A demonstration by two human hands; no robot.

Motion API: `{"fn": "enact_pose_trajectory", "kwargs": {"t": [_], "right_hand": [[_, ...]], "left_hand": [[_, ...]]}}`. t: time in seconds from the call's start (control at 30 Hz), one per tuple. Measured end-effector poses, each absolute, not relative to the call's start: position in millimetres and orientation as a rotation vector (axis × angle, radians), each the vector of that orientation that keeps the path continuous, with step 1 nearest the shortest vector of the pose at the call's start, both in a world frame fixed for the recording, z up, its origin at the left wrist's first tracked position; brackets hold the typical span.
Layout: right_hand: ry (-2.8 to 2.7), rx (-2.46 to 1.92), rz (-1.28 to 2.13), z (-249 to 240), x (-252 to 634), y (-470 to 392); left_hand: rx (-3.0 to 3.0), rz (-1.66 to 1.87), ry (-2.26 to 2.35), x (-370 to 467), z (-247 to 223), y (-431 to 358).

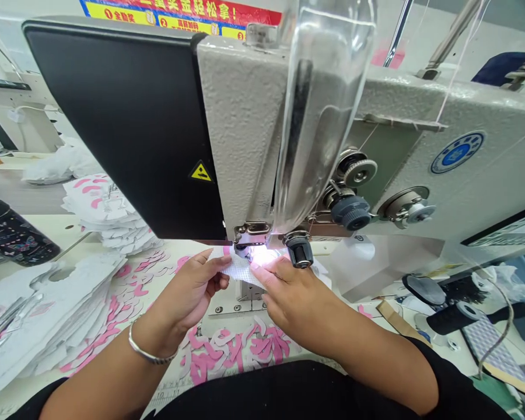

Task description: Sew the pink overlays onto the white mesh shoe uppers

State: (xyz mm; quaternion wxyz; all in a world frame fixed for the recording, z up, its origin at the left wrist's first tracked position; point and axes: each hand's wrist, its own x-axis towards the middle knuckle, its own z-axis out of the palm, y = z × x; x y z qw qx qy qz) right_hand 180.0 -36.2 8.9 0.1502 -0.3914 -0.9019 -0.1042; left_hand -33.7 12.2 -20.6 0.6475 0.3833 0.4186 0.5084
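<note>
A small white fabric piece (241, 270) with a dotted texture and a bit of pink lies under the lit needle area of a sewing machine (245, 128). Its left edge is pinched between the thumb and curled fingers of my left hand (196, 286), which has a silver bangle at the wrist. From the other side, my right hand (291, 294) grips the piece close to the presser foot, with fingertips by the bright light. The glare and my fingers hide the needle point and part of the fabric.
Loose pink and white cut pieces (236, 350) litter the table in front of and left of the machine. Stacked white fabric panels (70, 315) lie at left, near a dark patterned bottle (15, 233). Black thread spools (452, 318) sit at right.
</note>
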Motion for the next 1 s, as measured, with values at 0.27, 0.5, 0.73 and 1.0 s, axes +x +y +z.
{"fn": "enact_pose_trajectory", "kwargs": {"t": [0.27, 0.5, 0.73, 1.0], "right_hand": [[-2.403, -1.069, -0.428, -16, 178, -31], [-2.254, -1.000, -0.396, -28, 170, -30], [-2.156, -0.990, -0.329, -45, 172, -22], [-2.154, -0.973, -0.369, -44, 174, -19]], "left_hand": [[0.801, 1.144, 0.912, -27, -23, 9], [0.868, 1.145, 0.936, -26, -26, 17], [0.873, 1.186, 0.869, -23, -31, 26], [0.819, 1.201, 0.890, -22, -28, 27]]}}
